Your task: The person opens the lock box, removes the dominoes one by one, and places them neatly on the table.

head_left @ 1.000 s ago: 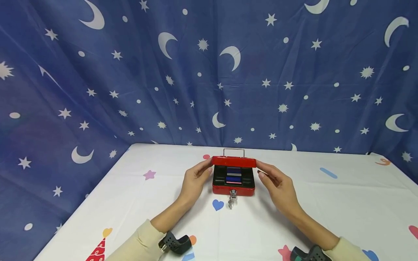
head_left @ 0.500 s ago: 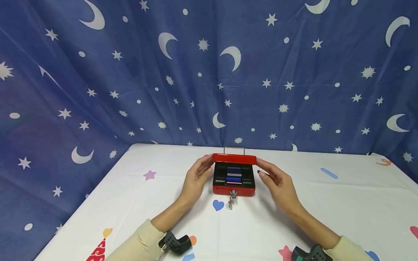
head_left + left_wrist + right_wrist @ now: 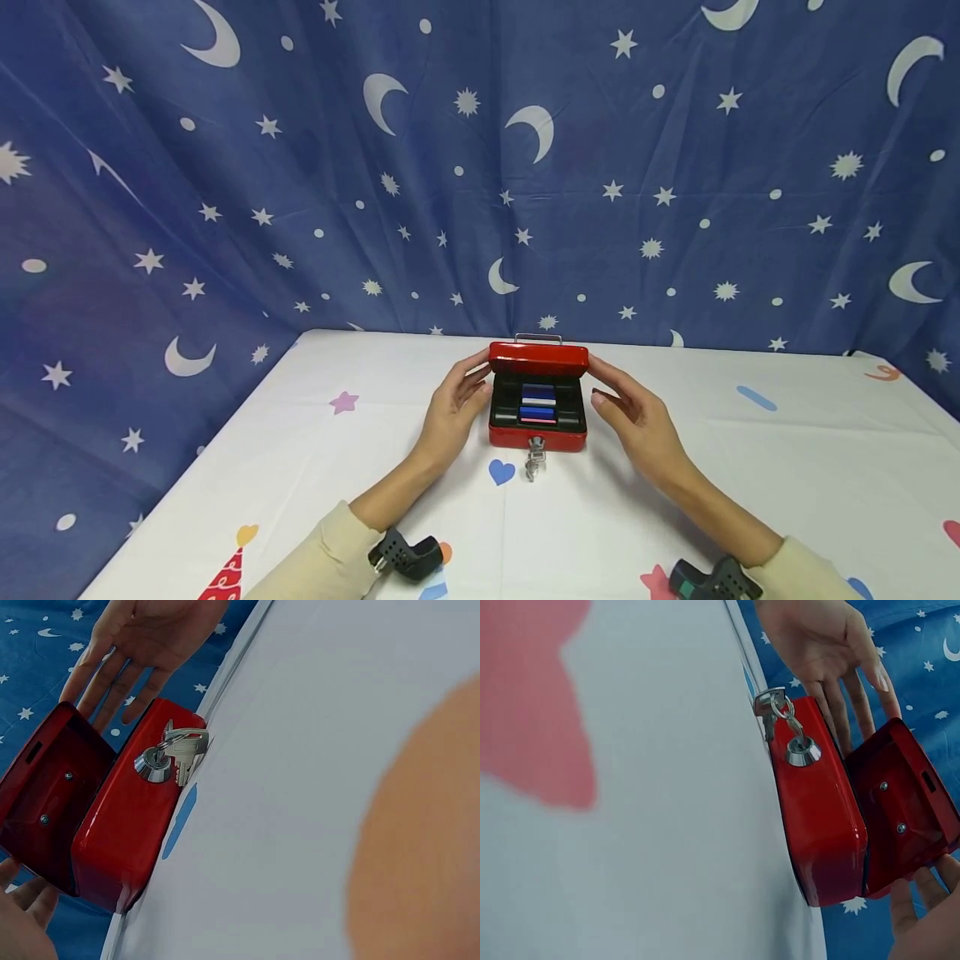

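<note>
My left hand (image 3: 446, 417) and right hand (image 3: 640, 423), fingers extended, should press both sides of the glossy red rectangular lid (image 3: 537, 359) evenly, lest the red metal box (image 3: 510, 438) between them skid on the white-clothed table (image 3: 810, 467).

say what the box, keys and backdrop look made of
Box: probably painted metal, glossy red, with bright highlights along its rounded edges.
Keys: metal by their silvery sheen; the exact metal is unclear.
Backdrop: likely fabric, mostly matte, with soft creases.
</note>
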### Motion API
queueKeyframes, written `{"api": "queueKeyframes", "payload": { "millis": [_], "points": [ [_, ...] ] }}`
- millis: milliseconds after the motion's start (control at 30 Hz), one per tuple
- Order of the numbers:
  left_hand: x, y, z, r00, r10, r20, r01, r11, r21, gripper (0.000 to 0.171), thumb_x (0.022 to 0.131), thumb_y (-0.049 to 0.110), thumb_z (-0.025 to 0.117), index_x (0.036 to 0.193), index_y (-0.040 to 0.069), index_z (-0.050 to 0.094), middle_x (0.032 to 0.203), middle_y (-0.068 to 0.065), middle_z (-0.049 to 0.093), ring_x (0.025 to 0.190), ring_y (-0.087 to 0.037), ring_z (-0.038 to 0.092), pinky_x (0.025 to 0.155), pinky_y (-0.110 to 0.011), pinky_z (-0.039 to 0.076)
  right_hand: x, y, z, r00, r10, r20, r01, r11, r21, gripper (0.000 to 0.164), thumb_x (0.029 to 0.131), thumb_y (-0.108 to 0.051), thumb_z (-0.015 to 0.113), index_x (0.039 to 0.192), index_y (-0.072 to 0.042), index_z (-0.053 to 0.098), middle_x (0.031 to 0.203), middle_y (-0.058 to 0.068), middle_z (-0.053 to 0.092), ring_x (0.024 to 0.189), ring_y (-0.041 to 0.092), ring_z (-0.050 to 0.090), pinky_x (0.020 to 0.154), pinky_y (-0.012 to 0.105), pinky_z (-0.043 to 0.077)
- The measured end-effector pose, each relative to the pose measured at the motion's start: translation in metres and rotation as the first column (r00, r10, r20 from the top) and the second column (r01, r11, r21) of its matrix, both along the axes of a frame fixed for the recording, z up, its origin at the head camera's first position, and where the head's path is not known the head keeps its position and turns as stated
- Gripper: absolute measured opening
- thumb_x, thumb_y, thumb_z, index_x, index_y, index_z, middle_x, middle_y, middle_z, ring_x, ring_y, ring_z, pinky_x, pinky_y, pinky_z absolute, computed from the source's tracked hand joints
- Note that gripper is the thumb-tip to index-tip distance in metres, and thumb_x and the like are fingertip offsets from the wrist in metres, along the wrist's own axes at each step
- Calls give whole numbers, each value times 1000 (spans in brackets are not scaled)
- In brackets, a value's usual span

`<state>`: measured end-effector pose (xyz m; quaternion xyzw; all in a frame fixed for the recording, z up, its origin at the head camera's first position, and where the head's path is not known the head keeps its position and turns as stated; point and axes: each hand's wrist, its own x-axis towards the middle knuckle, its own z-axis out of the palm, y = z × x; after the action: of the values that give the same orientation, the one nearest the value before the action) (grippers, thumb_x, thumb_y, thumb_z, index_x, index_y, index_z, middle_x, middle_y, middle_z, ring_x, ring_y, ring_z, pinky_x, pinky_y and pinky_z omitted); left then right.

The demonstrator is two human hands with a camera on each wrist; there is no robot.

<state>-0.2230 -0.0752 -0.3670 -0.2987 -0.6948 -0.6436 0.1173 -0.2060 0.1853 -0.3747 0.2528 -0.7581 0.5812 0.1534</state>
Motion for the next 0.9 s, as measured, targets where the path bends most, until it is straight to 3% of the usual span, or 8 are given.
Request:
{"api": "queueKeyframes", "payload": {
  "millis": [300,567,900],
  "points": [
    [3,1,8,1000,10,-19,-11,1000,-10,48,96,-6,49,142,-9,36,133,-33,41,125,-47,42,105,-49,34,-3,3,4,999,-30,20,29,998,64,51,96,-12,58,145,-18,43,145,1,45,132,18,41,98,18,39],
    [1,2,16,997,74,-14,-75,995,-58,46,96,-6,49,141,-8,39,132,-29,46,122,-43,48,102,-45,39,-8,4,7,999,-46,0,46,995,89,56,94,-4,59,145,-18,42,144,2,45,131,20,42,95,17,42],
    [-1,4,22,994,112,-17,-113,990,-83,47,94,-8,51,140,-8,41,132,-29,49,119,-45,49,100,-50,41,-13,3,8,998,-64,0,63,990,129,59,95,-11,60,148,-18,37,145,6,44,131,21,42,94,17,42]
  ]
}}
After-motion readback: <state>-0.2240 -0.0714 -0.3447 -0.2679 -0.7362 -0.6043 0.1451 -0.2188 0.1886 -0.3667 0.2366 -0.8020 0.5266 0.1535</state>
